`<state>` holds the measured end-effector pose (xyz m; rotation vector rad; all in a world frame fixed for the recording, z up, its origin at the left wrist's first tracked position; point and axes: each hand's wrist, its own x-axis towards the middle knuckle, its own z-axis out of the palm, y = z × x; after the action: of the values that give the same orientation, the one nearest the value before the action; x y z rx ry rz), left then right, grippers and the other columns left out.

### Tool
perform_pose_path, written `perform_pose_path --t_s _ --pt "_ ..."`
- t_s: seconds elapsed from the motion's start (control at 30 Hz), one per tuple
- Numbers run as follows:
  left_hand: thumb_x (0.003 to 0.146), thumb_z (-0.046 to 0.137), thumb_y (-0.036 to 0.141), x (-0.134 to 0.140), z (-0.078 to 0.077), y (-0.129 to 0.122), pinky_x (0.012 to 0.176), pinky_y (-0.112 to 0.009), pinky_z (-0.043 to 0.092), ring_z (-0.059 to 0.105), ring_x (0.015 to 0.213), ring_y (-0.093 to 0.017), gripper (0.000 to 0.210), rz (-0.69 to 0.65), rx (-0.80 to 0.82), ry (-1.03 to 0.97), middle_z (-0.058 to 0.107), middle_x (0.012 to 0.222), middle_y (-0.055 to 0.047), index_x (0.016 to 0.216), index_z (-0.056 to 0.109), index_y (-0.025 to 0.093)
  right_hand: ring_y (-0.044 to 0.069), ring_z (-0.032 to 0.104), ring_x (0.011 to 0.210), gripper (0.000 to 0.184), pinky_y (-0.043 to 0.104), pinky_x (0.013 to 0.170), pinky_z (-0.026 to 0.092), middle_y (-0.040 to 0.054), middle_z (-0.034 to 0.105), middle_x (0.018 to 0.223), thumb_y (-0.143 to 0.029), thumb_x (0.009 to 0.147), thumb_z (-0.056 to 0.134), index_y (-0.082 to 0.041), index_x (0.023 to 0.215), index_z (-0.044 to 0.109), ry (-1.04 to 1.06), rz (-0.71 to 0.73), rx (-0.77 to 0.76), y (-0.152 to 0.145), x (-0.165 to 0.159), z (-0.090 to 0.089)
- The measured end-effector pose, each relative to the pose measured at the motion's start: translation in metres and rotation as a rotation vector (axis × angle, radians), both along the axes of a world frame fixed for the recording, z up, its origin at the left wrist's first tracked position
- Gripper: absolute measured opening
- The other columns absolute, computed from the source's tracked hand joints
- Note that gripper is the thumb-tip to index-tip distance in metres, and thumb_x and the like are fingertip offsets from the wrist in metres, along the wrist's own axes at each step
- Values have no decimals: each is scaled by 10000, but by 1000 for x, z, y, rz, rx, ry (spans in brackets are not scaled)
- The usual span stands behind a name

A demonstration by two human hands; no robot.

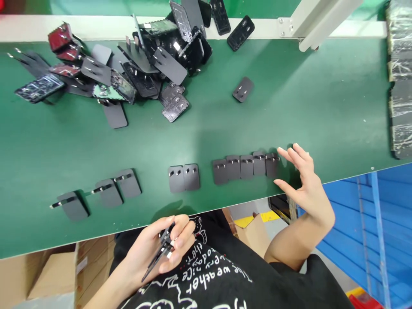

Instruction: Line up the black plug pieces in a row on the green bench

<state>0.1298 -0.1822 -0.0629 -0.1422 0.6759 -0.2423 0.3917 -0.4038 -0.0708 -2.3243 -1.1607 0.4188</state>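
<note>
My left hand (175, 246) is closed, palm up, near the table's front edge, around black two-pin plug plates (164, 246) seen nearly edge-on; how many I cannot tell. My right hand (304, 184) has its thumb and fingers spread beside the right end of a row of several black plug plates (246, 167), pins up. Its fingertips are close to the last plate (272, 166); contact is unclear. In the middle lie two touching plug plates (183, 178). Farther left are three more plates, one (74, 207) standing apart from the other pair (119, 188).
A heap of plug plates and dark, red and green circuit-like parts (144, 64) covers the back left. One lone plate (243, 89) lies right of it. A white metal bracket (322, 25) rises at the back. Film-wrapped stacks (401, 81) line the green table's (337, 116) right end.
</note>
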Motion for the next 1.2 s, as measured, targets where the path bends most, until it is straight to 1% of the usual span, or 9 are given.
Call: perform_pose_path --t_s 0.1,0.17,0.27,0.37,0.5,0.63,0.8,0.93,1.2 --pt "909 468 240 -1 3 -1 339 -118 409 455 494 -79 311 30 42 38 442 610 -5 624 511 127 271 261 1417 604 627 1146 138 48 563 1337 -351 921 544 -294 1461 280 -40 26 18 5 4 -3" --pt "913 448 215 -3 6 1 338 -119 401 458 494 -79 309 73 60 82 435 608 2 617 489 133 273 284 1405 600 625 1141 159 52 580 1313 -367 914 552 -287 1452 299 -50 38 22 8 7 -3" --pt "903 454 180 -10 12 5 339 -115 400 453 488 -71 291 154 63 136 429 609 14 615 456 138 271 306 1392 598 610 1136 189 54 592 1294 -374 905 565 -284 1443 321 -54 66 33 15 10 -3" --pt "896 446 145 -19 19 12 343 -116 412 460 478 -68 275 239 106 156 431 610 20 621 438 141 267 314 1388 593 609 1144 158 48 594 1292 -371 901 573 -291 1438 334 -51 93 38 24 9 -3" --pt "901 373 88 -33 27 20 353 -116 429 472 466 -66 287 380 182 186 437 605 21 623 410 150 271 309 1391 582 623 1147 116 53 596 1289 -364 896 574 -288 1428 352 -42 116 36 35 1 -4" --pt "913 346 87 -48 28 27 354 -117 434 489 481 -71 278 519 208 181 443 611 24 650 391 166 288 321 1383 554 643 1135 132 64 599 1279 -393 898 563 -276 1409 381 -55 114 23 41 -10 -5" --pt "915 347 93 -67 24 35 362 -103 422 493 504 -69 233 629 221 160 439 632 30 701 387 176 292 355 1360 515 635 1133 147 62 601 1264 -442 900 557 -284 1373 431 -94 91 36 46 -27 -8" --pt "907 354 90 -81 24 40 371 -100 416 482 511 -68 200 692 200 163 436 644 31 731 389 179 291 376 1344 498 619 1135 159 52 594 1267 -472 898 554 -294 1353 458 -103 80 38 52 -43 -9" --pt "943 360 179 -105 25 42 375 -74 387 461 546 -67 178 820 41 174 423 661 28 765 363 189 296 394 1327 526 614 1115 218 54 599 1264 -518 898 539 -305 1370 443 -109 96 64 70 -64 -11"
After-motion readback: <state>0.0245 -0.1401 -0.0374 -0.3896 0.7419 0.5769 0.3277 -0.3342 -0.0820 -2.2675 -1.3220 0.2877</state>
